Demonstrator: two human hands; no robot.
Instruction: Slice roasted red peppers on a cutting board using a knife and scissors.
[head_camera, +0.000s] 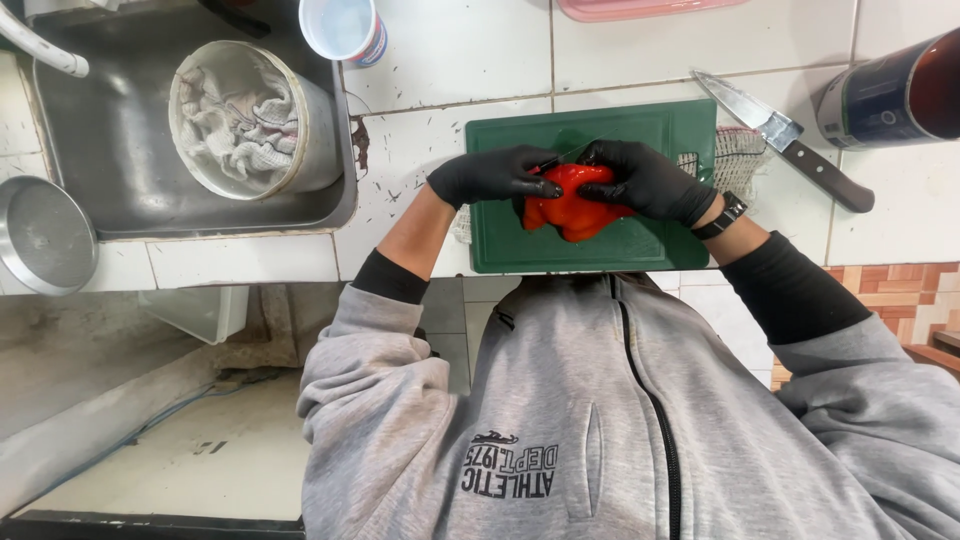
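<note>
A red pepper (572, 205), judged light, soft-walled and slick, is gripped from both sides over the green cutting board (600, 250) by the gloved left hand (495, 175) and right hand (645, 180).

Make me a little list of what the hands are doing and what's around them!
left hand: black glove, gripping the red pepper
right hand: black glove, gripping the pepper from the other side
under the pepper: green cutting board on white tiled counter
knife: lying right of the board, untouched
sink: left, holding a metal pot with a white cloth inside
</note>
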